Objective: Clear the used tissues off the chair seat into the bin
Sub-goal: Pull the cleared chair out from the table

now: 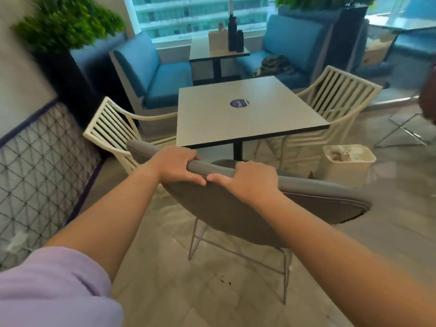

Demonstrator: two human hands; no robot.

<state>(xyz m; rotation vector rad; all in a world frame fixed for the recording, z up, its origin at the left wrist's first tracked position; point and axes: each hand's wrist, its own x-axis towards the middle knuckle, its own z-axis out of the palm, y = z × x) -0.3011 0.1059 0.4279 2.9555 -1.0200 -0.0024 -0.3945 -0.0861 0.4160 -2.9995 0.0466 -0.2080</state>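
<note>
A grey shell chair (231,213) on thin wire legs stands in front of me, seen from behind. My left hand (174,165) and my right hand (253,179) both grip the top edge of its backrest, side by side. The backrest hides the seat, so I see no tissues on it. A white bin (330,171) stands on the floor to the right of the chair, with crumpled tissues (336,155) inside it.
A square grey table (247,112) stands just beyond the chair, with white slatted chairs at its left (111,128) and right (339,95). Blue booth seats and a second table lie further back. A mesh partition (42,161) runs along the left.
</note>
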